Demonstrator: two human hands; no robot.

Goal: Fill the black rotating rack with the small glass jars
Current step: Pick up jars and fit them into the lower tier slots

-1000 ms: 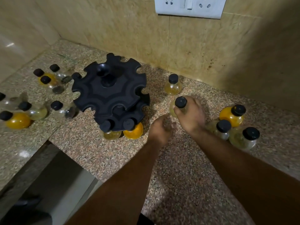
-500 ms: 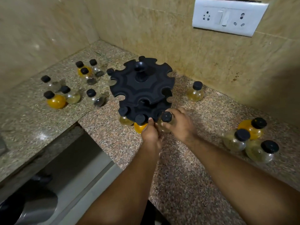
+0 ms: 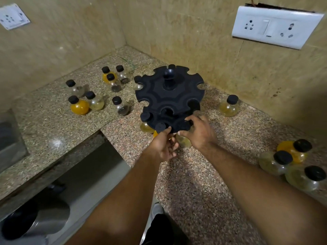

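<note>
Glass jar (image 3: 184, 142) clasped by right hand (image 3: 200, 134) at rack (image 3: 168, 98) lower slot; its rim pinched by left hand (image 3: 162, 146). Risk: rack spun, neck unseated, jar dropped.

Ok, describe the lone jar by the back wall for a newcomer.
Find the large white socket plate. Below its left end, right of the black rack, stands a pale-yellow, black-capped jar. Nothing touches it; the other three jars on that side huddle together.

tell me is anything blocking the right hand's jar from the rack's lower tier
Nothing visible does. The jar in the right hand sits at the lower edge of the rack; the left hand holds that edge beside it.
</note>
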